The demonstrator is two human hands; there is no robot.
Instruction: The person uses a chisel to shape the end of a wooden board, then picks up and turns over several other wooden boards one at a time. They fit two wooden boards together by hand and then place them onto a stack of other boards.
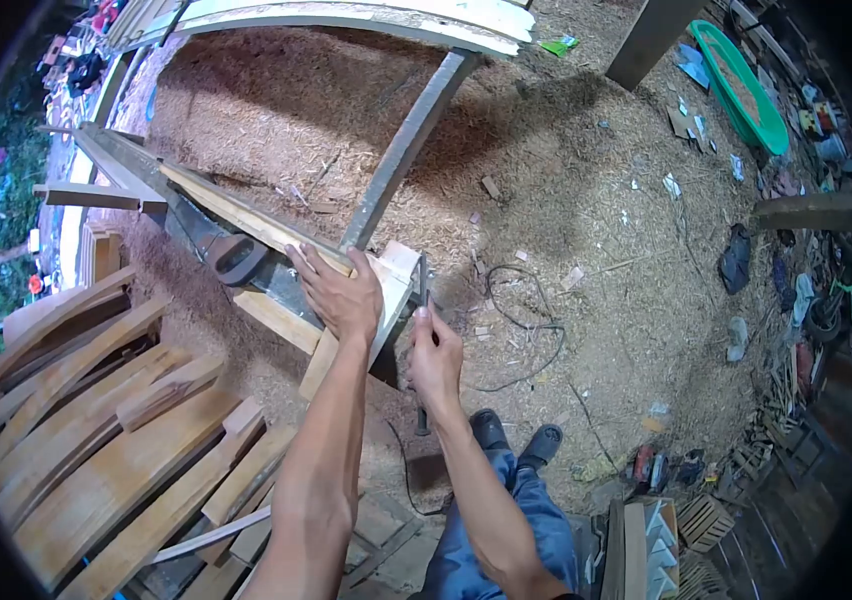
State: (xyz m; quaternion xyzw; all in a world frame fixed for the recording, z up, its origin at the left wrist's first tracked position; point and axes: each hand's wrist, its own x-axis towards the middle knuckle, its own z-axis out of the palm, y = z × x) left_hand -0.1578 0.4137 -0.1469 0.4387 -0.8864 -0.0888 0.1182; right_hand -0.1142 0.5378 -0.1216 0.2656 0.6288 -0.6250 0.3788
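Observation:
My left hand (pixel 341 298) lies on the wooden pieces at the end of a narrow bench (pixel 276 280), fingers stretched over them and thumb apart. Under and beside it is a pale wooden block (pixel 392 285) with a squared end. My right hand (pixel 434 365) is closed around a long, thin, dark metal tool (pixel 423 283). The tool's upper part runs along the block's right end, and its other end shows below my fist. A handsaw (pixel 236 262) with a dark handle rests on the bench, left of my left hand.
Several curved wooden parts (pixel 116 470) are stacked at the lower left. A wooden frame (pixel 411 150) rises behind the bench. A black cord (pixel 546 325) lies on the shaving-covered ground to the right. A green basin (pixel 741 90) stands at the far right.

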